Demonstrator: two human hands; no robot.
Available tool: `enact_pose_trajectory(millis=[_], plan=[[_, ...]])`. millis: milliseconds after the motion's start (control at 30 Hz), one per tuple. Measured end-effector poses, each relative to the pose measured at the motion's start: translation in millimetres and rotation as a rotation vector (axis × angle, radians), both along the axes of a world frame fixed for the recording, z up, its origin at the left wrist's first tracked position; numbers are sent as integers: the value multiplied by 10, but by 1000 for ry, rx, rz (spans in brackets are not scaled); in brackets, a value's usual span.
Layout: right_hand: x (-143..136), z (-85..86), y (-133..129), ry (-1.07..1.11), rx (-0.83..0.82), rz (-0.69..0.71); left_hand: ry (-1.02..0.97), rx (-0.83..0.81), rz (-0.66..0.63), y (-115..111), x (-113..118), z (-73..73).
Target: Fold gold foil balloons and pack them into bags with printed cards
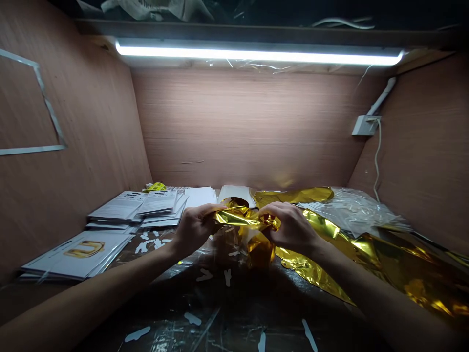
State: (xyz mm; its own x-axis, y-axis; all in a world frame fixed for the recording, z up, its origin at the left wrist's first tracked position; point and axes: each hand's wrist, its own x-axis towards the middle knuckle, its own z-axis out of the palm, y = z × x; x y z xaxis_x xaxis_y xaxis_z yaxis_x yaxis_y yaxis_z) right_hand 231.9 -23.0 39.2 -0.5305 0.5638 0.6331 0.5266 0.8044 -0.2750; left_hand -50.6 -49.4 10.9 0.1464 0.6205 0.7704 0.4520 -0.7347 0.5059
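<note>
While pale tape (51,115) on the left wall (98,112) of a wooden booth runs out of view at the edge, a pile of white packets (40,261) sits below it on a dark table (234,313), the top one showing a gold letter U (84,248). More packets (117,204) stand in stacks behind, their print too small to read, with a yellow roll (157,186) partly hidden at the back. White scraps (137,334) lie scattered over the glossy tabletop, some cut off along the bottom. A bare left forearm (102,287), cropped at the lower left, leads to the left hand (194,227), which pinches one end of a piece of gold foil (232,216); its fingertips are partly covered by the foil. Held up over the middle of the table, the foil is so creased that its shape cannot be made out. The right hand (293,227), its fingers curled in, grips the bunched other end, and its palm is turned out of sight. Behind the hands, white sheets (200,197) lie near the back wall (252,122). To the right, larger gold sheets (395,266) spread beneath the right forearm (372,289), which hides part of them; the far corner sinks into shadow. Clear plastic (355,208) lies crumpled behind, its contents unclear, below a white wall box (365,125) with a hanging cord (377,161).
</note>
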Motion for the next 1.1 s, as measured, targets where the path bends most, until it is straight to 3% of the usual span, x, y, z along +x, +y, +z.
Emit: enact_pose_trajectory(millis=[133,200,267,333,433,533,667,800,967,1100], plan=[[102,-9,166,39,-622,429,-48,136,-8,-127,49,17],[122,-79,285,227,-745,409,-59,167,-94,-170,88,4],[106,-190,390,442,-721,250,-67,144,-212,-197,121,-15],[66,-303,441,485,-832,196,-76,127,-310,-216,144,-31],[-10,-383,386,437,-1157,332,-7,202,-392,-249,161,-37],[-87,-341,246,555,-1327,477,137,287,-444,-285,165,-31],[-133,-258,161,605,-1378,379,259,330,-520,-279,138,-47],[29,-177,264,617,-1270,251,324,325,-588,-201,82,-85],[536,-52,524,212,-1084,182,277,269,-556,-147,30,-83],[858,-77,745,-56,-941,212,306,255,-506,-127,-32,-72]])
